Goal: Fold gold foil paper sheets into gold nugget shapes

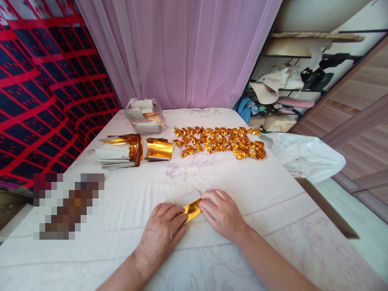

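A sheet of gold foil paper [193, 210] lies on the table in front of me, its near side turned over to show gold and its far side pale grey. My left hand [165, 226] grips the left end, fingers pressed together on it. At the right end, my right hand [222, 212] pinches the paper between thumb and fingers. Beyond my hands lie rows of folded gold paper pieces [218, 139]. To their left stand a short stack of curved gold sheets [159, 150] and a larger fanned stack of gold and grey sheets [121, 151].
A clear plastic bag [144, 115] with more sheets sits at the table's back left. A white plastic bag [309, 155] lies past the right edge, near shelves [291, 56] of clothes. A pixelated patch hides something at left. A purple curtain [182, 52] hangs behind.
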### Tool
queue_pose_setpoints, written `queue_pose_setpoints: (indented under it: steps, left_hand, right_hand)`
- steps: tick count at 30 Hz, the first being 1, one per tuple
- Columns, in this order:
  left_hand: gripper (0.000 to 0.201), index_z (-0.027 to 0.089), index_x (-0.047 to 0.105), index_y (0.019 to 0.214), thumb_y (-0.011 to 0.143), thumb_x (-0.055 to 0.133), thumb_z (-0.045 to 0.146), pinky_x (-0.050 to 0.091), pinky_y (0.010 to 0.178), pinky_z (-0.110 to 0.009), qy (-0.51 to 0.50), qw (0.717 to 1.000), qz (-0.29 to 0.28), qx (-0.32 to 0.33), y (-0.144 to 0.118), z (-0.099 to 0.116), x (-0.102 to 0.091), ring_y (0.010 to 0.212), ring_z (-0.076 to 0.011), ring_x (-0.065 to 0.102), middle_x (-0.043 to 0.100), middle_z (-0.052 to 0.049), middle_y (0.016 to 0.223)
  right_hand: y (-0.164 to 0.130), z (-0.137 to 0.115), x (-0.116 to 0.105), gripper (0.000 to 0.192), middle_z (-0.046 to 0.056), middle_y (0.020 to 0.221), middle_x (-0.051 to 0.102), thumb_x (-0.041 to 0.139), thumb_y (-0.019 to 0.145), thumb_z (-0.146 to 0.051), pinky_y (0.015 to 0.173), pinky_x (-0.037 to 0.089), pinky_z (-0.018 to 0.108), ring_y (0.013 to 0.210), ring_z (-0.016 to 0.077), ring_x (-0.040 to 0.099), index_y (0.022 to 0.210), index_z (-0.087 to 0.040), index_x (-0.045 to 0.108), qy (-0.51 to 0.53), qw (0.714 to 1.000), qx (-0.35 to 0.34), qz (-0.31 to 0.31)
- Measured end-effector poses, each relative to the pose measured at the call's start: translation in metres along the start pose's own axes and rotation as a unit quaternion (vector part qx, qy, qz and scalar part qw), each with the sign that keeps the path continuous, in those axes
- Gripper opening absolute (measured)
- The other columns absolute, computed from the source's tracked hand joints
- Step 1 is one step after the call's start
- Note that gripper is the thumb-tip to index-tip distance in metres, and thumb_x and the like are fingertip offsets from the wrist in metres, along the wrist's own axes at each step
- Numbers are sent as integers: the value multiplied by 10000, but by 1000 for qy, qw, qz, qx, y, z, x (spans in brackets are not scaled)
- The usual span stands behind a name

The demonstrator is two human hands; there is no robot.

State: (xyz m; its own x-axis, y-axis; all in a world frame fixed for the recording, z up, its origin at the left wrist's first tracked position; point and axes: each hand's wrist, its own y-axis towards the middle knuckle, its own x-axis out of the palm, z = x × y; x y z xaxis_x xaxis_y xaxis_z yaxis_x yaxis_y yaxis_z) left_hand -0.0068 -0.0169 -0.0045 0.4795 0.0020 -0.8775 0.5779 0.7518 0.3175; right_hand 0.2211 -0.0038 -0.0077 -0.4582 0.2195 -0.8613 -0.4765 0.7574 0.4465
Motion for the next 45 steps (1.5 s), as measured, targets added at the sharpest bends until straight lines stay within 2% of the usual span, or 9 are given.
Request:
queue_pose_setpoints:
  steps: [4,10,21,25,27,31,36,40,45]
  left_hand:
    - [213,249,693,1050,955,513,313,459,958,-464,45,999,4,15,-3,0,3,1067,-251,602,709,-33,1124]
    - [282,250,648,1181,971,476,325,399,1036,-495,99,994,-27,30,-12,0,6,1168,-266,574,684,-36,1219]
    - [328,355,626,1255,952,518,419,290,1103,-488,40,992,-102,58,-14,-17,-9,1262,-267,494,622,-7,1331]
    - [375,360,590,1296,944,520,471,255,1101,-510,52,990,-116,68,-14,-15,-12,1284,-289,476,596,-5,1367]
    - [412,364,566,1320,937,518,507,246,1098,-519,57,988,-120,74,-14,-15,-13,1296,-299,464,582,-6,1384]
    - [444,376,552,1336,934,486,553,231,1105,-518,46,988,-126,73,-15,-17,-15,1326,-300,431,577,-19,1387]
    - [433,378,582,1308,927,489,563,237,1092,-509,23,988,-141,61,-16,-19,-15,1341,-312,409,589,-27,1374]
    - [408,372,594,1296,931,507,531,244,1077,-513,23,989,-137,54,-15,-18,-15,1348,-327,394,592,-31,1370]
    - [386,374,577,1306,933,546,464,250,1062,-517,33,990,-132,45,-15,-14,-14,1337,-328,399,575,-11,1390]
  right_hand:
    - [0,-10,6,176,47,855,640,488,948,-169,723,463,317,788,179,555,897,-208,651,45,998,-26,-20]
    - [-2,-5,16,133,44,902,640,556,913,-152,763,478,309,844,178,581,942,-219,668,103,994,37,-20]
    - [-1,-4,15,218,45,895,644,497,877,-68,752,479,306,837,182,589,913,-217,651,115,991,58,-23]
    - [1,-11,14,61,49,893,626,635,840,-176,763,476,333,840,202,584,889,-211,625,95,991,90,-33]
    - [2,-12,14,98,47,886,620,686,811,-217,755,473,338,834,208,582,875,-215,612,89,991,97,-37]
    - [1,-7,15,85,32,884,624,624,851,-145,756,471,311,835,185,589,882,-222,609,113,990,83,-34]
    - [-3,4,16,181,37,917,637,529,889,-89,772,479,302,853,175,601,956,-224,629,131,989,60,-31]
    - [-4,2,14,240,53,922,636,460,894,-63,759,486,311,858,184,592,968,-218,627,120,991,48,-29]
    - [-3,-13,7,87,69,963,642,565,900,-175,806,492,356,893,207,585,962,-208,617,108,994,25,-26]
